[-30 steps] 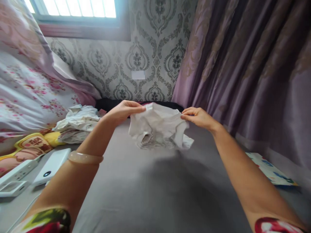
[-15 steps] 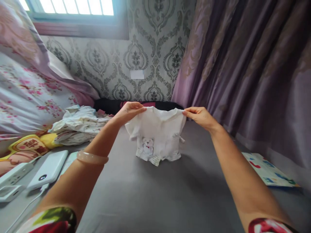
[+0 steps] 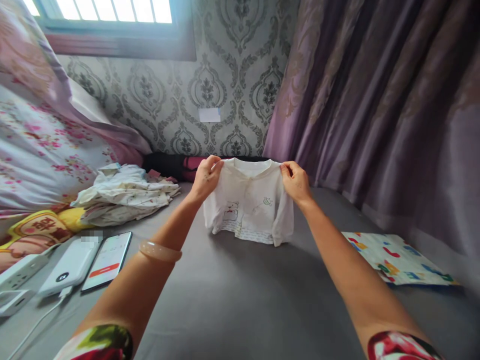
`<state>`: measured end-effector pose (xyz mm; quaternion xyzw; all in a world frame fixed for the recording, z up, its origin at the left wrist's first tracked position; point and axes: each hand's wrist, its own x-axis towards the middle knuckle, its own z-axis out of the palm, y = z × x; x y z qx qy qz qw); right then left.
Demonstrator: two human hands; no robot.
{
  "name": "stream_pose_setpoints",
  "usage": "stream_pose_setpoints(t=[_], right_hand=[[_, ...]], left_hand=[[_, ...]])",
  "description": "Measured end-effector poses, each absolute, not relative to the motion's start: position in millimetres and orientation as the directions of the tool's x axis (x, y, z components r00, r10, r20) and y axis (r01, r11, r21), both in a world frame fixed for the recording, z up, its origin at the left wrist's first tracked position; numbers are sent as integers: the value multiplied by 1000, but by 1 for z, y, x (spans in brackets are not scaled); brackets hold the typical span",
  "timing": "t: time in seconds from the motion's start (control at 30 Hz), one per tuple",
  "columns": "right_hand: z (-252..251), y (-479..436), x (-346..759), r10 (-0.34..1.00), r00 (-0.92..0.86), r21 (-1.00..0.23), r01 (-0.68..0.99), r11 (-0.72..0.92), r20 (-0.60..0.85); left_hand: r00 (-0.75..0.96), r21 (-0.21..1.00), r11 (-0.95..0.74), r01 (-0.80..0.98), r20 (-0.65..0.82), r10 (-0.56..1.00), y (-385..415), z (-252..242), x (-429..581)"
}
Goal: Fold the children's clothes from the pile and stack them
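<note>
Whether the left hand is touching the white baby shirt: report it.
Touching. The head view shows the left hand pinching the white baby shirt at one shoulder, its fabric between thumb and fingers.

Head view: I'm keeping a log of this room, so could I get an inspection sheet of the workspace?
Surface: grey sheet, flat, faint creases.
Things in hand: small white shirt with a bear print, held up by its shoulders, front facing the camera; whether the hem touches the sheet cannot be told.
Clutter: pile of pale clothes at left; phone, screen lit, beside a power bank and a power strip; patterned cloth at right.
Hands: left hand and right hand each pinch one shoulder; bracelet on the left wrist.
Cables: white cable leaves the power bank.
Surroundings: purple curtain right, wallpaper ahead, window above, floral bedding left.
</note>
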<state>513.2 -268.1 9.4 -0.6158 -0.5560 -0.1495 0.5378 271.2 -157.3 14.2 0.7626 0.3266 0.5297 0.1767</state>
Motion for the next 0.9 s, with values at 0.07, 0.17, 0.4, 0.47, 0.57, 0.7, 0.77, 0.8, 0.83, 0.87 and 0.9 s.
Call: stream_pose_setpoints(t=[0.07,0.17,0.4,0.47,0.57,0.7,0.77,0.8,0.83,0.87,0.9], right_hand=[[8,-274,504,433,302,-410,894,181,849],[9,-291,493,326,182,-235,963,131,928],[40,-364,477,332,-70,53,997,60,940],[58,-381,471,354,-101,74,993,88,930],[82,-393,463,442,-95,35,989,141,892],[77,-376,472,714,11,-222,954,203,700],[50,-356,484,844,51,-320,936,147,534],[31,-345,491,891,51,-330,937,113,450],[10,-334,497,923,59,-328,942,75,379],[-13,-323,502,942,79,-314,949,29,327],[-37,-314,505,954,105,-289,957,-20,281]], left_hand=[[125,488,-732,475,786,605,-167,11,270],[58,294,-707,643,902,428,-188,9,261],[115,-23,-692,722,990,87,-237,33,210],[125,-54,-689,723,991,53,-252,49,196],[232,-85,-688,721,965,124,-267,72,183],[409,-98,-722,685,872,270,-250,66,189],[509,-35,-748,663,753,416,-224,39,200],[554,0,-753,659,677,484,-210,19,207],[588,34,-745,666,589,553,-197,-3,214],[606,67,-728,683,503,616,-185,-27,221],[623,89,-717,692,429,655,-175,-52,228]])
